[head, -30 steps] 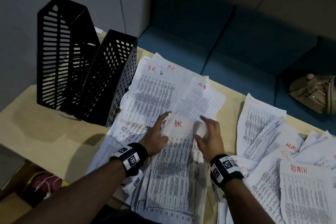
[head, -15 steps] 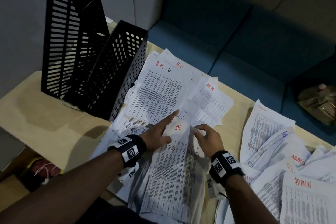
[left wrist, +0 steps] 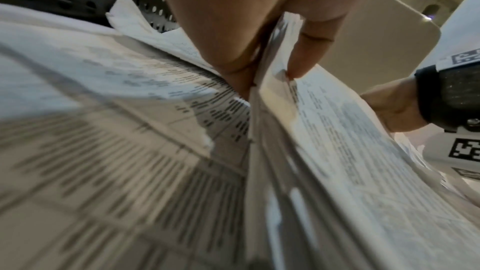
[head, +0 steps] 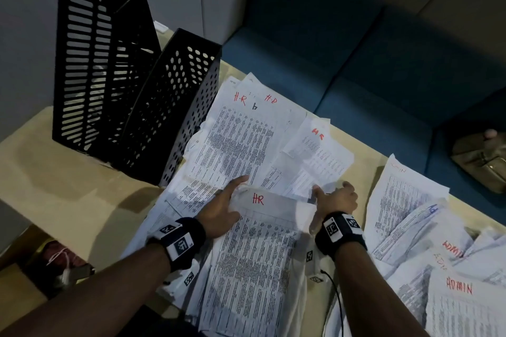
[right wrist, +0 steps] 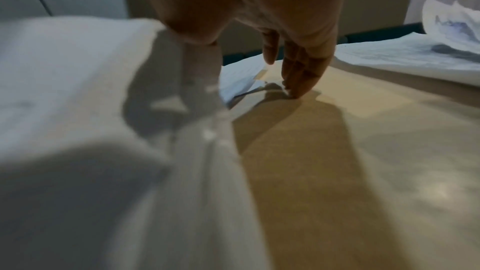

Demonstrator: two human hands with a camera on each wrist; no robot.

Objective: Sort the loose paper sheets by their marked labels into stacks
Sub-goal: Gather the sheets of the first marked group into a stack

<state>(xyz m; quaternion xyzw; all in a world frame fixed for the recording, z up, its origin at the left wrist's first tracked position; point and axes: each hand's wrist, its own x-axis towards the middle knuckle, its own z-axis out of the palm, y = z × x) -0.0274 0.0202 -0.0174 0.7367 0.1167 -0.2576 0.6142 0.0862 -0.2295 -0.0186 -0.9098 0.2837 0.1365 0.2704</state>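
hr sheets left of admin sheets

Count on inspection: two black file holders, standing just beyond the left hand's grip; two hands on the papers, the right hand opposite; four sheets visibly marked HR; at least three marked ADMIN, beside the right grip; one bag.
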